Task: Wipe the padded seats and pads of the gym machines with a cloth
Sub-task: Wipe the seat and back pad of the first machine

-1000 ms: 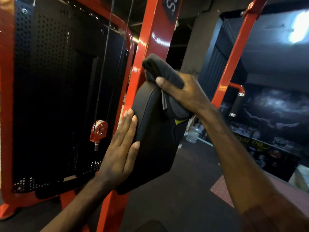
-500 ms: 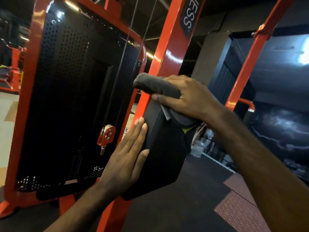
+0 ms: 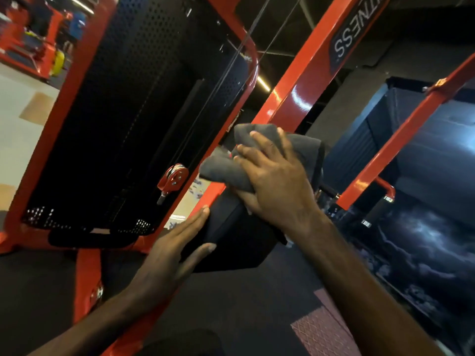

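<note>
support: black pad point(image 3: 231, 242) | on it: grey cloth point(image 3: 226, 170), both hands

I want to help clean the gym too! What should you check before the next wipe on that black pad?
1. Cloth in hand: ok. The right hand grips the grey cloth.
2. Cloth on the pad: ok. It is bunched at the top of the black pad.
3. Pad steadied: ok. The left hand rests flat on its side edge.
4. Fingers away from the red pulley: ok, it hangs apart from both hands.
5. Lower pad face already wiped: cannot tell.
6. Cloth clean enough: cannot tell, too dim.
</note>
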